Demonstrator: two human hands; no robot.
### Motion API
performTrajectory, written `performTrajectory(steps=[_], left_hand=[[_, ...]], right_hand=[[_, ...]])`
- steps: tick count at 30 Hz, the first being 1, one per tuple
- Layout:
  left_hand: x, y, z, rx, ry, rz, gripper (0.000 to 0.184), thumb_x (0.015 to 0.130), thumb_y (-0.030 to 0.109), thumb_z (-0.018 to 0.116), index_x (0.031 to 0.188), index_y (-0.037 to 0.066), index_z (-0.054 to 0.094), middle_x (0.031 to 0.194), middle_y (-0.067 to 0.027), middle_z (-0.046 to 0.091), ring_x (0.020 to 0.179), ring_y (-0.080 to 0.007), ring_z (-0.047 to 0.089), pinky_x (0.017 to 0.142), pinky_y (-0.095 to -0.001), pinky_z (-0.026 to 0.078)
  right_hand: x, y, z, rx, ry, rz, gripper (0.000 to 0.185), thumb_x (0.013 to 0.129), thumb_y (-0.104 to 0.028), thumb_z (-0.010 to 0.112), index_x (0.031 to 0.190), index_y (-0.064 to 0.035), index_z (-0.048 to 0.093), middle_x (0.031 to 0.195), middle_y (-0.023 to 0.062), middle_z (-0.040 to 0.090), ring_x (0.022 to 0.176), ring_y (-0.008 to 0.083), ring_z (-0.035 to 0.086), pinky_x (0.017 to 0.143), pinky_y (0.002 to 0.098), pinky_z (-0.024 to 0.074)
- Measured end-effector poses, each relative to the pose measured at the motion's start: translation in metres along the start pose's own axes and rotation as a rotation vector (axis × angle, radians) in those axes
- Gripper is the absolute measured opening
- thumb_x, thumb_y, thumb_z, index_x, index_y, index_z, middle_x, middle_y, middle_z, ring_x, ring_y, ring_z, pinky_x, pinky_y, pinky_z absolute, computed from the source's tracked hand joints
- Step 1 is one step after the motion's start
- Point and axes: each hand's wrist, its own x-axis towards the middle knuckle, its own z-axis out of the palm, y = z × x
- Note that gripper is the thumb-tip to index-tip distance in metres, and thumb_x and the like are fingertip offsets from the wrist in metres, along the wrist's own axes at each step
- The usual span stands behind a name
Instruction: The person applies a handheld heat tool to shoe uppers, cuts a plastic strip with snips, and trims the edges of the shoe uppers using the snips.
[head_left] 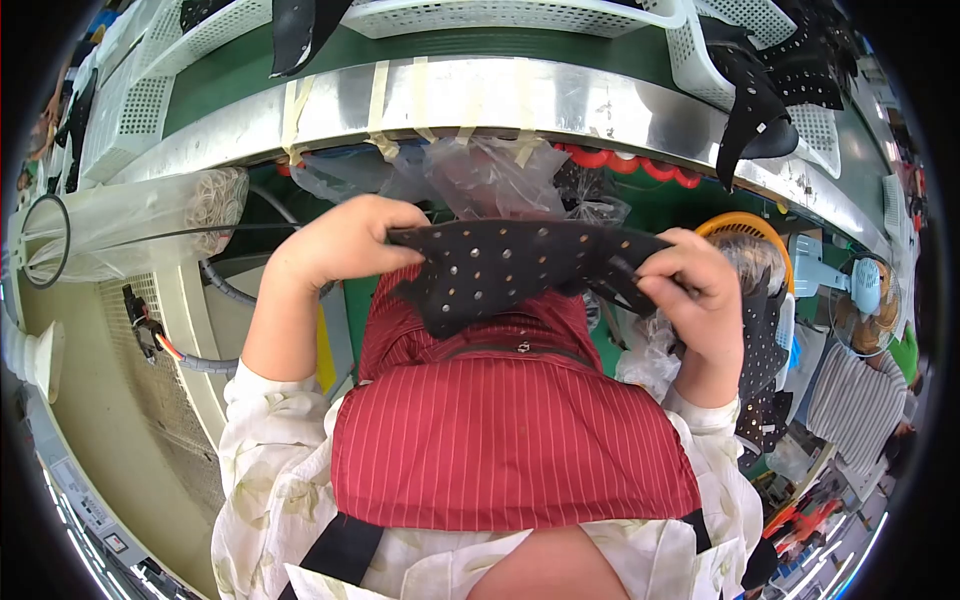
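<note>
A piece of black fabric [500, 262] dotted with shiny metal studs is stretched between my two hands, above my lap. My left hand [345, 240] pinches its left end between thumb and fingers. At the other end, my right hand [695, 285] grips the fabric where it folds over in a dark strip. The lower left part of the piece hangs down in front of my red striped apron [510, 440]. What lies under the fingertips is hidden.
Ahead runs a metal-edged bench [560, 95] with white plastic baskets [520, 18] and more black pieces. Clear bags [490, 170] hang from its edge. An orange basket [745, 222] and studded fabric [762, 350] are at right, a beige machine [130, 370] at left. Another person [860, 400] sits farther right.
</note>
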Motion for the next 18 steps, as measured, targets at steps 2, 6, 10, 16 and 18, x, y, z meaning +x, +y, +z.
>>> performTrajectory(steps=[2, 6, 10, 16, 18], left_hand=[[0.000, -0.015, -0.006, -0.241, 0.174, 0.121, 0.021, 0.077, 0.006, 0.070, 0.096, 0.002, 0.064, 0.082, -0.0033, 0.066, 0.077, -0.0103, 0.062, 0.071, -0.0250, 0.049], [0.018, -0.008, -0.028, -0.526, 0.566, 0.062, 0.021, 0.082, 0.007, 0.066, 0.101, -0.002, 0.062, 0.085, -0.0033, 0.066, 0.077, -0.0078, 0.060, 0.070, -0.0213, 0.048], [0.068, -0.011, -0.036, -0.672, 0.796, 0.189, 0.033, 0.082, 0.011, 0.065, 0.113, 0.002, 0.057, 0.085, -0.0059, 0.068, 0.073, -0.0116, 0.062, 0.068, -0.0251, 0.049], [0.092, -0.011, -0.031, 0.721, 1.420, 0.167, 0.042, 0.075, 0.012, 0.068, 0.116, 0.015, 0.058, 0.093, -0.0061, 0.062, 0.084, -0.0246, 0.061, 0.073, -0.0322, 0.047], [0.094, -0.021, -0.030, 0.775, 1.332, 0.247, 0.039, 0.076, 0.011, 0.064, 0.115, 0.015, 0.058, 0.103, -0.0058, 0.061, 0.094, -0.0248, 0.059, 0.079, -0.0336, 0.047]], right_hand=[[0.009, 0.001, -0.011, -0.086, 0.003, 0.055, 0.011, 0.073, 0.003, 0.069, 0.081, -0.0011, 0.063, 0.079, 0.0032, 0.056, 0.064, 0.0091, 0.050, 0.058, 0.0208, 0.0379], [0.051, 0.015, -0.009, 0.021, 0.209, 0.353, 0.010, 0.083, -0.008, 0.064, 0.083, 0.0023, 0.062, 0.069, -0.0032, 0.054, 0.066, 0.0032, 0.047, 0.060, 0.0202, 0.0375], [0.098, 0.053, -0.002, -0.168, 0.225, 0.353, 0.019, 0.084, -0.015, 0.064, 0.086, 0.0039, 0.063, 0.067, -0.0005, 0.056, 0.064, 0.0043, 0.048, 0.059, 0.0214, 0.0391], [0.126, 0.086, 0.010, -0.482, 0.253, 0.366, 0.025, 0.083, -0.021, 0.063, 0.092, 0.0025, 0.064, 0.080, 0.0186, 0.064, 0.075, 0.0291, 0.063, 0.072, 0.0343, 0.0474], [0.128, 0.081, 0.011, -0.503, 0.238, 0.386, 0.026, 0.083, -0.022, 0.063, 0.092, 0.0020, 0.065, 0.083, 0.0198, 0.064, 0.078, 0.0321, 0.062, 0.073, 0.0354, 0.0473]])
